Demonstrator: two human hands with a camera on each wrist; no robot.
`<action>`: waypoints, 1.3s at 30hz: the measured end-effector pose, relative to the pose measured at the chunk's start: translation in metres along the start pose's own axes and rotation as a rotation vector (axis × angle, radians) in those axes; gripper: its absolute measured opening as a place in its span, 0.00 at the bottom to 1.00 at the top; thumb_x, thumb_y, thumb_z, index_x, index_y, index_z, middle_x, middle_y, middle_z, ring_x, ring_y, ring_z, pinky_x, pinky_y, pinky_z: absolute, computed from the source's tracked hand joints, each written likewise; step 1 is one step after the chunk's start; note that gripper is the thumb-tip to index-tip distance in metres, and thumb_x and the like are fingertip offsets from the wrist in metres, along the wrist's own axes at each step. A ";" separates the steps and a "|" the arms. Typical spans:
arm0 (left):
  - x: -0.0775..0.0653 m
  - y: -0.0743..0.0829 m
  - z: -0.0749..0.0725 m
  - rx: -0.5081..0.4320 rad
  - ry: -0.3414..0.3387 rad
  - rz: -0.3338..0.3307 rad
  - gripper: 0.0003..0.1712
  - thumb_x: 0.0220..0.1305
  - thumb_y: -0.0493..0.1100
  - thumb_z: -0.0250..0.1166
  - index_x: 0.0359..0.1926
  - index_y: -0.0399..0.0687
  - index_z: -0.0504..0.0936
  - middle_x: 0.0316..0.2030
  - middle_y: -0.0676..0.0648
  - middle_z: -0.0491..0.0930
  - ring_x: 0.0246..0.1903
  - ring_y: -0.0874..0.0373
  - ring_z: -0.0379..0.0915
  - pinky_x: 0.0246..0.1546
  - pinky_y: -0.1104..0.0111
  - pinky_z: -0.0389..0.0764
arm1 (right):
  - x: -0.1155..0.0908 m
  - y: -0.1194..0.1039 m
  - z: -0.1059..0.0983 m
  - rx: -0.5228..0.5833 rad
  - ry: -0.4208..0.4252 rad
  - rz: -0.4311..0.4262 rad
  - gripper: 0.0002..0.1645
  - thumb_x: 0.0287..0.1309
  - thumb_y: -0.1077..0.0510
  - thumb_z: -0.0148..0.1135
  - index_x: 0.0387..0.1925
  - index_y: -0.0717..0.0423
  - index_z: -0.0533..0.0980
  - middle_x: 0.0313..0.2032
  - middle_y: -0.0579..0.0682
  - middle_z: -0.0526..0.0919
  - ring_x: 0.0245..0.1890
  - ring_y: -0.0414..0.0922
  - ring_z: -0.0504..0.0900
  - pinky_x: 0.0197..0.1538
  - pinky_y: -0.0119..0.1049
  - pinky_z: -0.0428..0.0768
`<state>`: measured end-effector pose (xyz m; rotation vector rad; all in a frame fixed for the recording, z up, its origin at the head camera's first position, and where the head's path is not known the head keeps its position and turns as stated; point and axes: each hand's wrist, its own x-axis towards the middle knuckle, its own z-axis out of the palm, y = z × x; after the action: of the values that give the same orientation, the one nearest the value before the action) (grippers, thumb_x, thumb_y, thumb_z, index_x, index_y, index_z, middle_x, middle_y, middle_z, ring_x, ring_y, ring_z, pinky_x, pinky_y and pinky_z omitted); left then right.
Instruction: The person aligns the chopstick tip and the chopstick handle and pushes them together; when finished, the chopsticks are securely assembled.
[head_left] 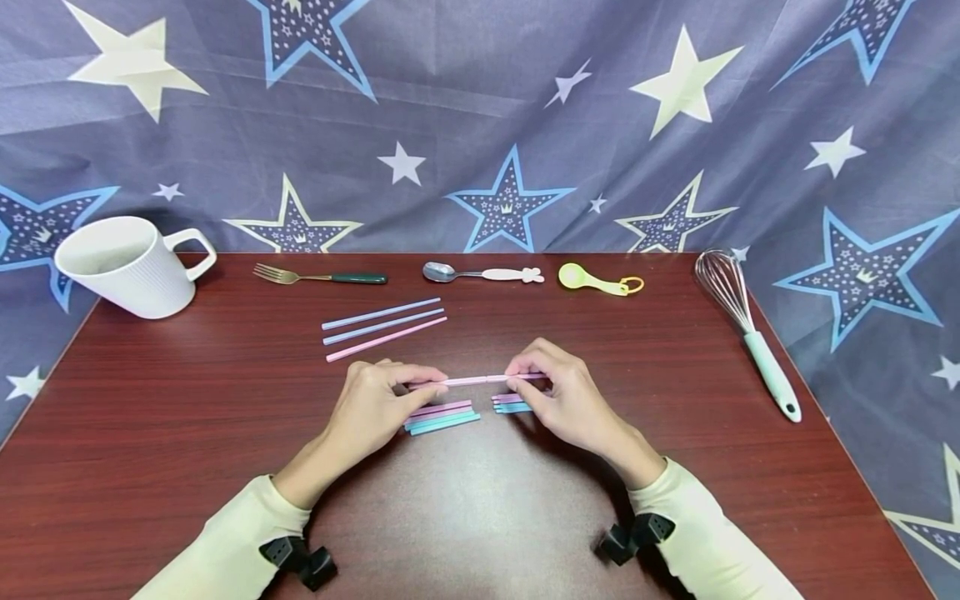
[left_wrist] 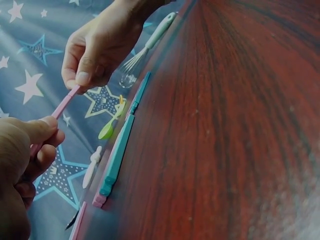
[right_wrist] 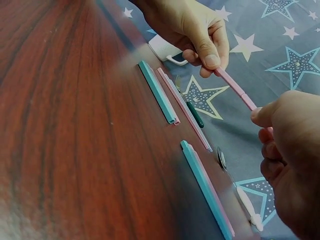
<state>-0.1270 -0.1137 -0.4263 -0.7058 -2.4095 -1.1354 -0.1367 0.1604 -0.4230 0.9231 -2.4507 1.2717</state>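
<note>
A slim pink chopstick (head_left: pixel 468 381) is stretched level between my two hands, just above the table. Its seam shows near my right fingertips, where two sections meet end to end. My left hand (head_left: pixel 375 396) pinches the left section between thumb and fingers, and my right hand (head_left: pixel 562 400) pinches the right one. Beneath them lie two groups of short pink and blue chopstick sections: the left group (head_left: pixel 444 422) near my left fingers, the right group (head_left: pixel 507 407) partly hidden by my right hand. The right wrist view shows the seam on the held pink chopstick (right_wrist: pixel 235 87).
Two long blue chopsticks (head_left: pixel 382 314) and a long pink chopstick (head_left: pixel 386 339) lie behind my left hand. Along the back stand or lie a white mug (head_left: pixel 138 267), a fork (head_left: pixel 322 277), a spoon (head_left: pixel 480 273), a yellow measuring spoon (head_left: pixel 592 281) and, rightmost, a whisk (head_left: pixel 750 333).
</note>
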 end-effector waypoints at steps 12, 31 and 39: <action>-0.001 -0.002 0.001 0.002 0.000 0.055 0.06 0.52 0.41 0.81 0.32 0.54 0.93 0.26 0.56 0.90 0.19 0.72 0.58 0.18 0.79 0.55 | -0.001 -0.001 0.002 0.007 -0.002 -0.004 0.02 0.64 0.62 0.70 0.36 0.56 0.83 0.33 0.45 0.81 0.34 0.37 0.78 0.36 0.29 0.77; -0.002 0.001 -0.004 -0.039 -0.136 -0.095 0.05 0.59 0.45 0.78 0.36 0.60 0.92 0.23 0.63 0.85 0.16 0.74 0.58 0.17 0.78 0.59 | -0.001 0.011 0.000 0.032 -0.032 0.007 0.04 0.60 0.64 0.73 0.36 0.55 0.84 0.32 0.44 0.82 0.33 0.38 0.79 0.37 0.34 0.80; -0.008 -0.007 -0.017 -0.019 -0.152 -0.143 0.04 0.62 0.44 0.76 0.37 0.61 0.90 0.24 0.64 0.84 0.22 0.72 0.74 0.25 0.75 0.75 | -0.001 0.014 -0.002 0.011 -0.011 0.019 0.07 0.59 0.65 0.74 0.37 0.51 0.85 0.34 0.44 0.84 0.35 0.37 0.81 0.40 0.30 0.80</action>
<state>-0.1229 -0.1325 -0.4244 -0.6560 -2.6160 -1.2013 -0.1452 0.1680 -0.4313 0.9146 -2.4691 1.2907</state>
